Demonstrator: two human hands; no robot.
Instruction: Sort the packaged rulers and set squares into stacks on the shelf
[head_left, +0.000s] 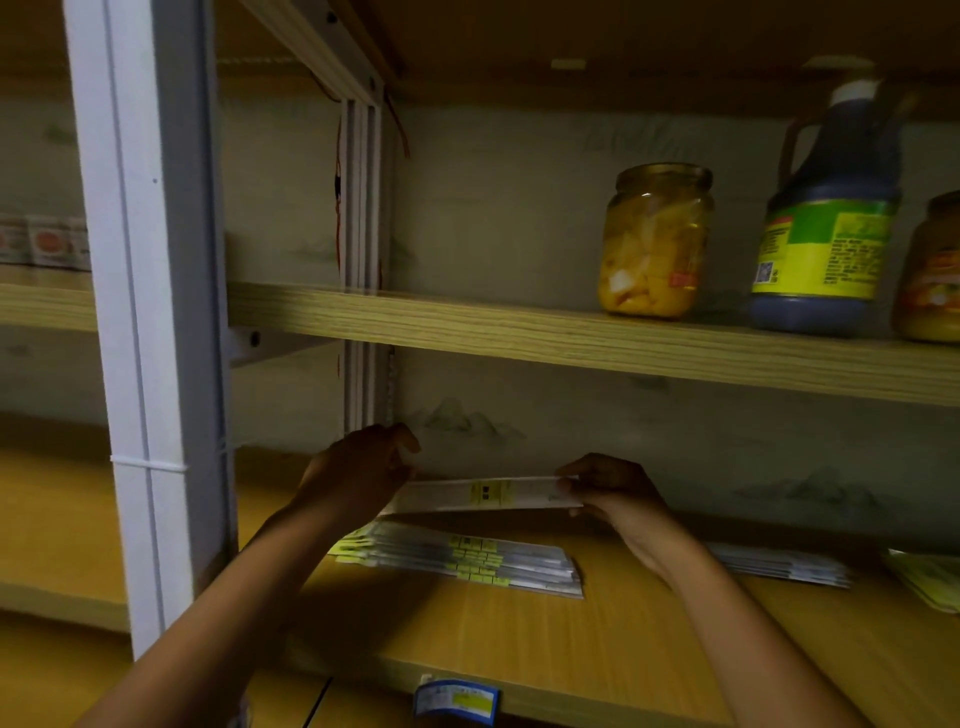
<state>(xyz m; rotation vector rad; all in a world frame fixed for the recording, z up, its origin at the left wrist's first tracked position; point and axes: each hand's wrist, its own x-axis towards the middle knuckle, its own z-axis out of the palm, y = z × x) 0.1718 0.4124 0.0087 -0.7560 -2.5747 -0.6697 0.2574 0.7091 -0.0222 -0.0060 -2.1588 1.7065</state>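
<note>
1. both hands hold one packaged ruler level above the shelf, far of the ruler stack.
2. right hand pinches its right end; left hand has fingers curled at the left end, exact contact too dark to tell.
3. to do it well: keep it flat, line ends up with the stack, lower straight on top.
4. second pile sits to the right, well apart; don't mix types.
</note>
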